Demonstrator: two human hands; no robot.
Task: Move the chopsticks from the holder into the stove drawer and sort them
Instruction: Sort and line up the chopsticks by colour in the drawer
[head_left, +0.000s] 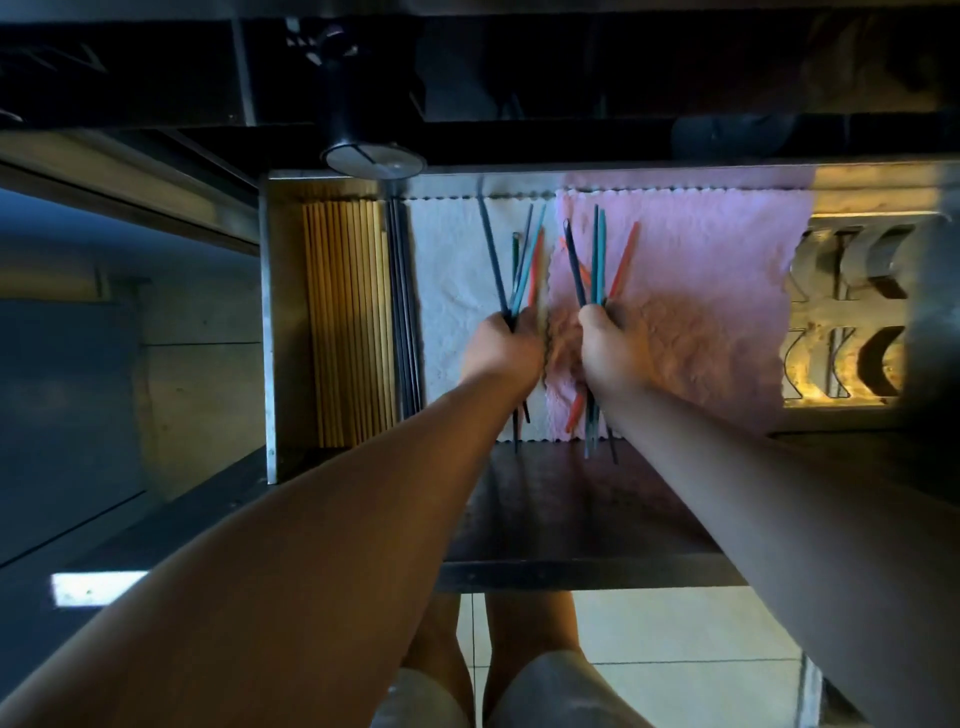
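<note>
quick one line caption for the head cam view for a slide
Left hand grips coloured chopsticks over the white cloth, right hand grips more over the pink cloth, in the open drawer.

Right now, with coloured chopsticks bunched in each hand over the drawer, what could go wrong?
The left hand and right hand each grip a splayed, mixed-colour bunch, so a stick may slip free. Their near ends poke past the cloths toward the drawer front, so it could drop to the floor. The rumpled pink cloth may crumple.
</note>
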